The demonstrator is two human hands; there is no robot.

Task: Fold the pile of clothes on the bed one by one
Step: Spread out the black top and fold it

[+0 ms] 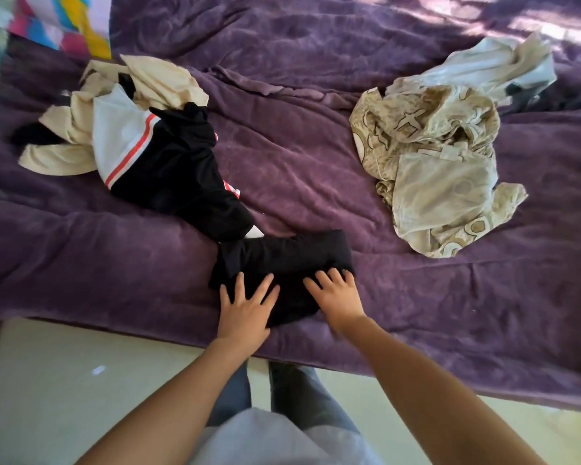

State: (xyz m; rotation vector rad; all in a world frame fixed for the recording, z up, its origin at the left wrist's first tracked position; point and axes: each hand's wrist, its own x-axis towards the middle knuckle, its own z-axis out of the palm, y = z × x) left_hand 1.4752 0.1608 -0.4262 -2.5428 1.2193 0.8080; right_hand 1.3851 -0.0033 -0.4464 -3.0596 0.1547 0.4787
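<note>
My left hand [245,307] and right hand [337,298] lie spread flat on the folded black garment [282,260], pressing to flatten its fold; the unfolded pile [155,156] lies beyond my left hand; a patterned beige garment [433,162] beyond my right, on the bed [299,146].

So the small black fabric garment [282,263] lies folded into a compact block at lower centre, near the front edge of the purple bed [299,156]. Right up against it, up-left, sprawls a rumpled black top with a white panel and orange stripes [168,172], lying over crumpled cream cloth [161,80] in the upper left. On the right there's a bunched tan patterned garment [433,169], with a pale whitish one [490,62] behind it.
</note>
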